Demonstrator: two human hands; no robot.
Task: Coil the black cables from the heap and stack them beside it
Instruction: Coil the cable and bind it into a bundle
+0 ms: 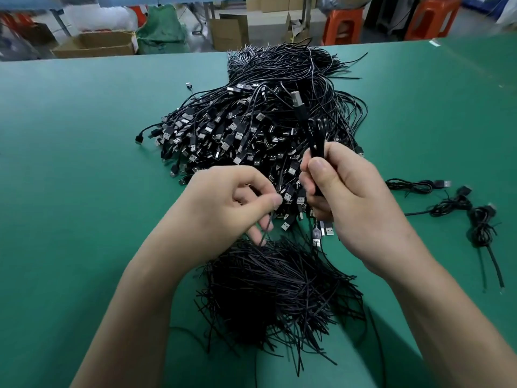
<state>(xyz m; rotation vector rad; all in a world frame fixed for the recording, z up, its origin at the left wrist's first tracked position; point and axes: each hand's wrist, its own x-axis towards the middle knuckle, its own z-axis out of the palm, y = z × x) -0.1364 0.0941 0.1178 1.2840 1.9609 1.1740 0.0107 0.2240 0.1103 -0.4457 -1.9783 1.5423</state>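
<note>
Black USB cables (251, 130) heaped on green counter (84, 163). Right hand (355, 197) grips one folded cable (317, 144) upright; left hand (223, 208) pinches thin black tie (267, 225), likely for binding. Tied coils (475, 219) right of heap.

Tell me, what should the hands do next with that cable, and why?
Probably bring the left hand and its pinched tie up to the folded cable and wrap the tie round its middle. The right hand grips that cable folded but unbound, while the finished coils lying to the right look tied.
</note>
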